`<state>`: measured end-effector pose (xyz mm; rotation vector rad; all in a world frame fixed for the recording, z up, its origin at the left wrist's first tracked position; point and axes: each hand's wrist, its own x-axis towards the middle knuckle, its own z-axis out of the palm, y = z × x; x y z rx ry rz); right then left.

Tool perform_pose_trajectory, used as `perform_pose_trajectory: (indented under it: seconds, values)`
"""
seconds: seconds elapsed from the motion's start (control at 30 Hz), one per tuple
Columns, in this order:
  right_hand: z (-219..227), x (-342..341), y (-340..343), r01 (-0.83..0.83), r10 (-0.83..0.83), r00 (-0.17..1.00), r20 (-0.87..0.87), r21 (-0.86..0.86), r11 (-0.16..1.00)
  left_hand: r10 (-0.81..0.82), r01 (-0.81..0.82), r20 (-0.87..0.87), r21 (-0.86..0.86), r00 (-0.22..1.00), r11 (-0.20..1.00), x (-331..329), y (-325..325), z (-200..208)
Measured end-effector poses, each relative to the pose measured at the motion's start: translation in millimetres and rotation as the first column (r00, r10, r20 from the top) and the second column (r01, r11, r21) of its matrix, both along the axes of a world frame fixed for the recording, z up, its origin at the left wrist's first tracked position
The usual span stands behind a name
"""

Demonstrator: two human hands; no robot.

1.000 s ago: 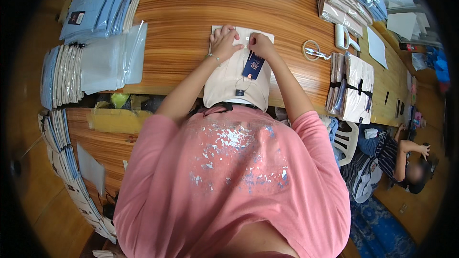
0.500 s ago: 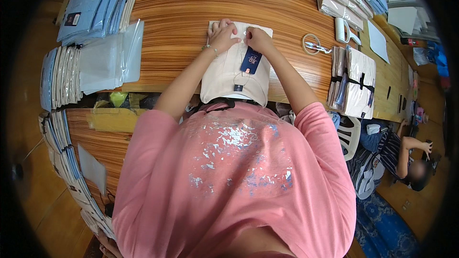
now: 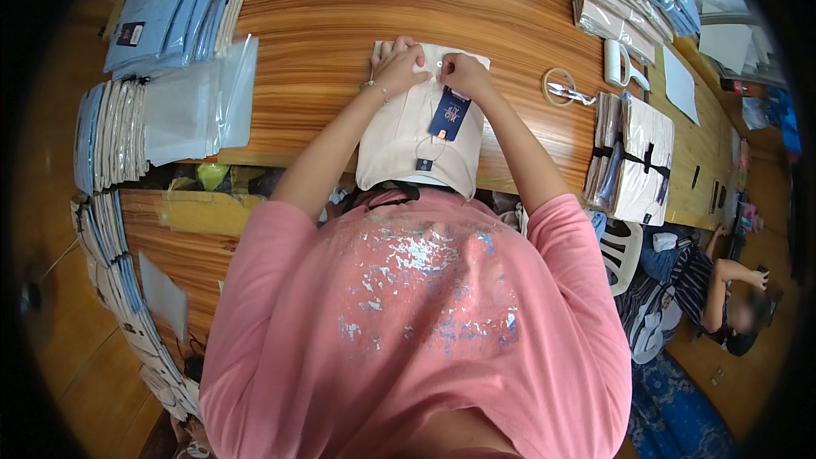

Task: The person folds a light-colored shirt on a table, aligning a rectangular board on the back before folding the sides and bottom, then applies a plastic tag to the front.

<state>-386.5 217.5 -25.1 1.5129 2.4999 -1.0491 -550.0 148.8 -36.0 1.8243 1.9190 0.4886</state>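
A cream folded garment [image 3: 393,132] lies on the wooden table in front of me, its near end against my body. My left hand [image 3: 399,66] rests on its far left part, fingers spread over the cloth and thumb stretched toward the middle. My right hand [image 3: 466,76] is closed at the far right part, beside a small round button. Its fingertips are turned down, so what they pinch is hidden. Just below that hand hangs a navy tag [image 3: 450,114], flat on the cloth. Nearer me lies a small dark label [image 3: 424,165] with a thin loop of string.
Bagged blue garments [image 3: 161,13] are stacked at the far left, beside clear plastic bags [image 3: 200,110]. To the right lie a tape roll [image 3: 558,86], scissors [image 3: 571,93], a white-handled tool [image 3: 614,64] and a tied garment bundle [image 3: 642,153]. Another person [image 3: 722,289] sits at the far right.
The whole view has shifted slightly. My right hand's fingers have curled in more tightly near the button; my left hand stays in place on the garment.
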Motion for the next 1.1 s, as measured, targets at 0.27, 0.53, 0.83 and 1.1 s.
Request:
perform_pose_trajectory:
  seconds: [0.27, 0.53, 0.83, 1.1]
  values:
    - [-17, 13, 10, -0.084, 0.065, 0.957, -0.281, -0.057, 0.995, -0.073, 0.071, 0.021, 0.086, 0.997, 0.994, -9, 0, -7]
    - [-10, 1, 1, -0.087, 0.09, 0.995, -0.037, 0.088, 0.992, -0.057, 0.057, 0.027, -0.033, 0.998, 0.998, -6, 0, 2]
    - [-15, 1, 17, -0.083, 0.081, 0.993, -0.08, -0.023, 0.996, -0.037, 0.037, 0.002, -0.111, 0.999, 0.993, -6, 12, 1]
    - [-13, 3, 20, -0.066, 0.057, 0.996, -0.074, -0.118, 0.991, -0.04, 0.043, 0.039, -0.087, 0.998, 0.995, -7, 8, 2]
